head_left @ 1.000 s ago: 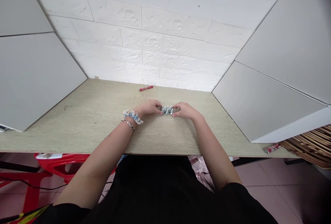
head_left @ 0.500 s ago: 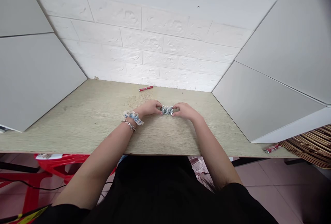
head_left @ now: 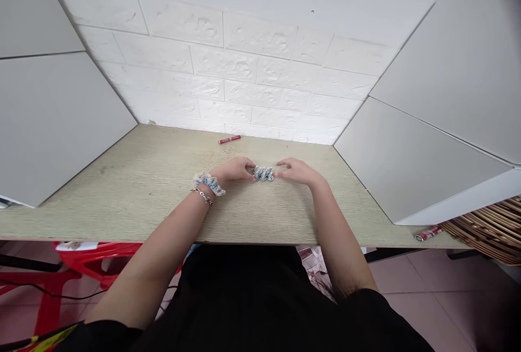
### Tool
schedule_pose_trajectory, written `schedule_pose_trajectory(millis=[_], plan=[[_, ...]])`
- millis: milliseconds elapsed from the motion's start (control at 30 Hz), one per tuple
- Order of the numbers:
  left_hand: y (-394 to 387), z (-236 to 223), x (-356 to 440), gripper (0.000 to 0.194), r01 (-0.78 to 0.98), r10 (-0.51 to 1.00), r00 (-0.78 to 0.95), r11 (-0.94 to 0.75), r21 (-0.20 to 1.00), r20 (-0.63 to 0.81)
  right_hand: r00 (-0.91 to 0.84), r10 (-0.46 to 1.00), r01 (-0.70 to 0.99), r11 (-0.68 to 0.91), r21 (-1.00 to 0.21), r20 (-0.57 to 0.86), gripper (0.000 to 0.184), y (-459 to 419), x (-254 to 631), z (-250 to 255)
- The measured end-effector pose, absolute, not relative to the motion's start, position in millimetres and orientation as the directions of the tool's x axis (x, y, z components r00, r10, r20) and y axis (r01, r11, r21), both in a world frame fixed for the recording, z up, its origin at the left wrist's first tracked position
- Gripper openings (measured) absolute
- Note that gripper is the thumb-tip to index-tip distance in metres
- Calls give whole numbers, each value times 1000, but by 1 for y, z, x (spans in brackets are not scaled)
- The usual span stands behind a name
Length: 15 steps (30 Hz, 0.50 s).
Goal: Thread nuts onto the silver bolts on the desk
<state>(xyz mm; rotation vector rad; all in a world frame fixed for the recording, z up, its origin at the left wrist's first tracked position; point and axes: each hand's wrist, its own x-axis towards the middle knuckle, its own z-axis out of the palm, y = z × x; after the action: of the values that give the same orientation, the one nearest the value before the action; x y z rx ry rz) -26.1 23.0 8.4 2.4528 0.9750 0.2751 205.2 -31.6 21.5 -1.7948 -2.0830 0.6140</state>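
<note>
A small silvery-grey, ruffled piece (head_left: pixel 264 173), perhaps a hair ornament, lies crosswise on the wooden table between my hands. Thumb and fingers of my left hand (head_left: pixel 238 168) are closed around its left end. My right hand (head_left: pixel 300 171) is beside the right end, thumb and fingers spread apart with nothing between them; its thumb is very close to the piece, and I cannot tell if they touch. A blue and white scrunchie (head_left: pixel 209 183) and a silver chain bracelet (head_left: pixel 202 196) circle my left wrist.
A red marker-like tube (head_left: pixel 229 139) lies near the white brick-patterned wall (head_left: pixel 240 64). Grey-white panels (head_left: pixel 61 129) stand at both sides. By the table's right front edge are another red tube (head_left: pixel 429 234) and a woven basket (head_left: pixel 488 227). A red stool (head_left: pixel 93 260) is below left.
My right hand has let go of the silvery piece's right end, opened its fingers and moved slightly right. The left hand keeps its place at the left end.
</note>
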Motion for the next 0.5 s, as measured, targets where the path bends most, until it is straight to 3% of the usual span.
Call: schedule_pose_trajectory(millis=[133, 300, 400, 500], plan=[[18, 12, -25, 58, 640, 759, 651, -530, 555, -26, 46, 981, 811, 74, -580, 189, 33, -32, 218, 28], [2, 13, -9, 57, 505, 761, 632, -546, 668, 144, 76, 940, 791, 146, -594, 333, 28, -30, 215, 28], [-5, 8, 4, 59, 484, 700, 659, -676, 555, 277, 36, 927, 794, 200, -574, 372, 26, -28, 209, 25], [-8, -1, 17, 55, 500, 608, 716, -790, 356, 343, 7, 928, 797, 219, -562, 371, 25, -27, 205, 24]])
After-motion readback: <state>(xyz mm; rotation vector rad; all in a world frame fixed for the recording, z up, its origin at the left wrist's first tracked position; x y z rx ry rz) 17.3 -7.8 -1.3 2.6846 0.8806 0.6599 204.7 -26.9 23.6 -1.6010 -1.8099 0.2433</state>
